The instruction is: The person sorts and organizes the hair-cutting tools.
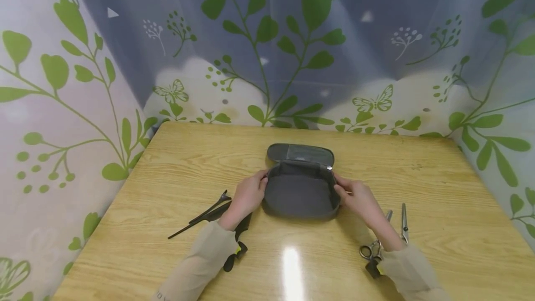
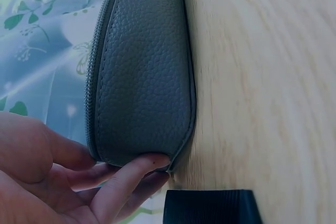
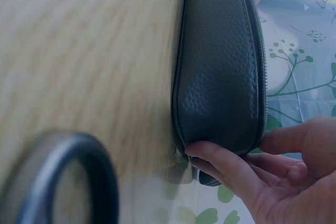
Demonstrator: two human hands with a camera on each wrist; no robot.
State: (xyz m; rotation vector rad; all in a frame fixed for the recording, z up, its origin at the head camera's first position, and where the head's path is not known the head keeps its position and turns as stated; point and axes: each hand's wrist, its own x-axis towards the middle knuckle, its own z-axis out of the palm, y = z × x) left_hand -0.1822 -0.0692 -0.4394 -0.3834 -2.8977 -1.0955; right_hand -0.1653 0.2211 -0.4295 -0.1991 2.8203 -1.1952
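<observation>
A grey zippered case (image 1: 298, 196) of pebbled leather-like material sits on the table with its lid (image 1: 310, 154) folded back; its visible inside holds nothing. My left hand (image 1: 247, 194) grips the left end, thumb at the zipper edge and fingers low on the side, as the left wrist view shows on the case wall (image 2: 144, 77). At the opposite end my right hand (image 1: 360, 199) holds the case the same way, fingertips near the bottom seam of the wall (image 3: 218, 77).
Left of the case lie a black tail comb (image 1: 179, 232) and a black hair clip (image 1: 209, 210), partly behind the left hand. Scissors (image 1: 404, 222) and a second pair (image 1: 366, 251) lie around the right wrist. A leaf-patterned curtain (image 1: 267, 59) borders the wooden table (image 1: 200, 152).
</observation>
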